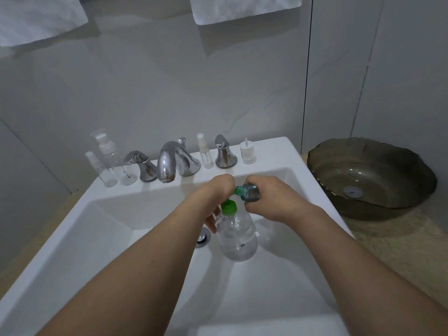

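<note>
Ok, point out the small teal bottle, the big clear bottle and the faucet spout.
small teal bottle (251, 191), head view, on its body.
big clear bottle (238, 241), head view, on its lower body.
faucet spout (166, 163), head view, on its chrome curve.

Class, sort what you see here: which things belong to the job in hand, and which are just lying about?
In use: left hand, clear bottle, right hand, small teal bottle.
Lying about: spray bottles, tap, brown bowl, towels.
</note>
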A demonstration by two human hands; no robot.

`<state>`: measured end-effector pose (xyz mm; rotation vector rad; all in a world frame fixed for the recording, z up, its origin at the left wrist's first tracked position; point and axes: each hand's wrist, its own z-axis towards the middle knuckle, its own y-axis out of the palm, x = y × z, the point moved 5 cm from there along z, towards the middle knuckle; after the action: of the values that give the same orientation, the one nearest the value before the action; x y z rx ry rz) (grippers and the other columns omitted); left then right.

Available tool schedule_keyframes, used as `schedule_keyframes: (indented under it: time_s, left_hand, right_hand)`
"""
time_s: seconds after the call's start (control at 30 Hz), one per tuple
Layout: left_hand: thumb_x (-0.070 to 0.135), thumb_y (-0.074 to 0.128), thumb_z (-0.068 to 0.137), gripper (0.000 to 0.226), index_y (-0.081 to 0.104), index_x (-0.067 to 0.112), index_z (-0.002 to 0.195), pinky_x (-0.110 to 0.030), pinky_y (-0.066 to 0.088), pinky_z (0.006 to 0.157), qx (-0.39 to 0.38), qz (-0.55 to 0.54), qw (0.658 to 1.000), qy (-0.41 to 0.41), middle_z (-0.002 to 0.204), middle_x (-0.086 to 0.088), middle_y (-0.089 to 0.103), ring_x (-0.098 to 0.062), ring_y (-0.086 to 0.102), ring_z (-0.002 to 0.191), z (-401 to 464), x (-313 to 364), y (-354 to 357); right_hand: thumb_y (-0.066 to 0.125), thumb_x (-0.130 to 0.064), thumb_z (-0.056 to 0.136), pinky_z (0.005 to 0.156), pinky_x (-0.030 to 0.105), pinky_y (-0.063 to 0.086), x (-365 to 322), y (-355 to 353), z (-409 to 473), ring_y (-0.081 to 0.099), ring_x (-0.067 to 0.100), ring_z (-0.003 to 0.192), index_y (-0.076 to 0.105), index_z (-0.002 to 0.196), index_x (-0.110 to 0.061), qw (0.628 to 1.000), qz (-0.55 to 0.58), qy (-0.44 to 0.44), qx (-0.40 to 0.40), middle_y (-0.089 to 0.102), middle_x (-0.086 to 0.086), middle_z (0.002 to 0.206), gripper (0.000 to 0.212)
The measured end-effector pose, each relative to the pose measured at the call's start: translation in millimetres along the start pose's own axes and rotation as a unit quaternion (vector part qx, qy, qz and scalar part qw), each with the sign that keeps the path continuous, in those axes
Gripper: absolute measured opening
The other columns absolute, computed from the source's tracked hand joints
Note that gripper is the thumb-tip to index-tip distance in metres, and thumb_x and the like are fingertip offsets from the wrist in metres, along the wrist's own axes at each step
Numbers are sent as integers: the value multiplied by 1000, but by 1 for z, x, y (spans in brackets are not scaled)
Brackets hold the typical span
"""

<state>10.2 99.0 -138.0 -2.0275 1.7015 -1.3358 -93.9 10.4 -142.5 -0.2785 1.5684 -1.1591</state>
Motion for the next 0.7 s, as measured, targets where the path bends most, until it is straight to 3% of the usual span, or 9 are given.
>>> schedule_keyframes:
  time_s: [0.07, 0.13, 0.2, 0.27, 0.37, 0.5, 0.6, 0.7]
  left_hand:
    - [14, 30, 103, 31, 49, -1, 83, -52, 55, 93, 38, -18, 999, 15, 96, -20, 56, -41, 62, 100, -4, 0, -2]
    - [4, 28, 103, 34, 43, 3, 72, -49, 50, 102, 45, -19, 998, 36, 104, -23, 56, -39, 61, 107, -13, 2, -1]
    - [3, 26, 104, 34, 49, 0, 78, -48, 49, 103, 46, -1, 998, 51, 119, -27, 58, -41, 60, 114, -11, 4, 0]
    - [3, 26, 105, 33, 57, -5, 99, -45, 47, 105, 30, 5, 999, 45, 127, -28, 57, -41, 58, 120, -10, 6, 2]
    - [8, 27, 102, 30, 51, -1, 87, -54, 51, 100, 26, -15, 999, 34, 106, -25, 57, -46, 60, 112, -3, 1, 3]
    - [32, 30, 92, 47, 51, 0, 117, -61, 56, 86, -18, -74, 997, -21, 117, -27, 59, -52, 62, 100, 8, -9, 1]
    - [33, 32, 88, 47, 52, -1, 114, -68, 53, 84, -53, -98, 993, -43, 125, -29, 58, -58, 58, 108, 11, -9, -1]
    - [31, 34, 83, 46, 54, -2, 109, -72, 51, 82, -73, -93, 992, -52, 123, -28, 59, -61, 59, 105, 14, -7, -2]
  right_hand:
    - [67, -18, 77, 63, 32, 45, 0, 3, 2, 57, 20, 78, 55, 88, -20, 1000, -14, -1, -7, 58, -3, 85, 16]
    - [68, -17, 77, 66, 33, 46, 1, 6, 3, 57, 21, 80, 56, 91, -18, 1000, -25, -3, -7, 57, -3, 85, 18]
    - [68, -18, 78, 64, 31, 45, 1, 8, 4, 56, 19, 79, 55, 92, -20, 1000, -29, -2, -6, 56, -5, 84, 19]
    - [68, -19, 78, 61, 30, 43, 2, 8, 4, 56, 17, 78, 55, 92, -21, 1000, -30, 2, -5, 55, -7, 83, 20]
    - [67, -19, 77, 60, 31, 42, 2, 7, 3, 56, 18, 77, 55, 88, -22, 1000, -28, -3, 1, 55, -8, 80, 17]
    - [66, -21, 78, 61, 30, 41, -1, 3, 1, 55, 18, 80, 57, 91, -21, 999, -36, -8, 13, 56, -8, 82, 16]
    - [67, -21, 77, 60, 29, 39, -5, 0, -1, 53, 17, 80, 58, 93, -21, 999, -34, -17, 32, 56, -7, 85, 18]
    - [66, -21, 78, 64, 30, 42, -8, -4, -1, 54, 19, 83, 58, 94, -21, 998, -43, -28, 46, 58, -5, 89, 18]
